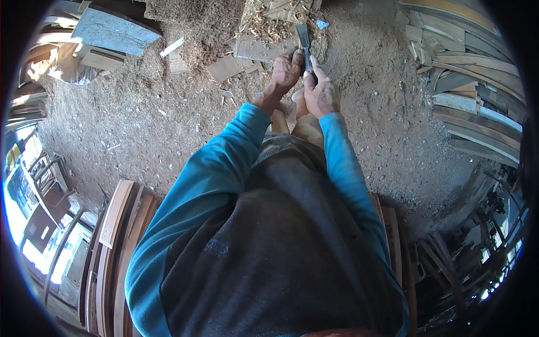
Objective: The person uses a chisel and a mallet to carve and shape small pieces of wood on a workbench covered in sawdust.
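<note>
A chisel (304,37) with a broad, dark metal blade points away from me, over the edge of a wooden board (258,49) strewn with curled shavings. Wrapped round its lower end is my right hand (323,96), index finger stretched along the tool. My left hand (286,72) is closed just left of the shank, fingertips against or beside it. Whether those fingers grip the chisel or a thin piece of wood, I cannot tell. Part of my bare foot (300,102) shows between the wrists.
Wood offcuts (224,68) lie left of the board, near a large pale blue-grey panel (115,31). Stacked timber (477,112) lines the right side. Long planks (115,224) stand at lower left. Sawdust and chips cover the dirt floor (151,123). A small screwdriver-like tool (402,95) lies at right.
</note>
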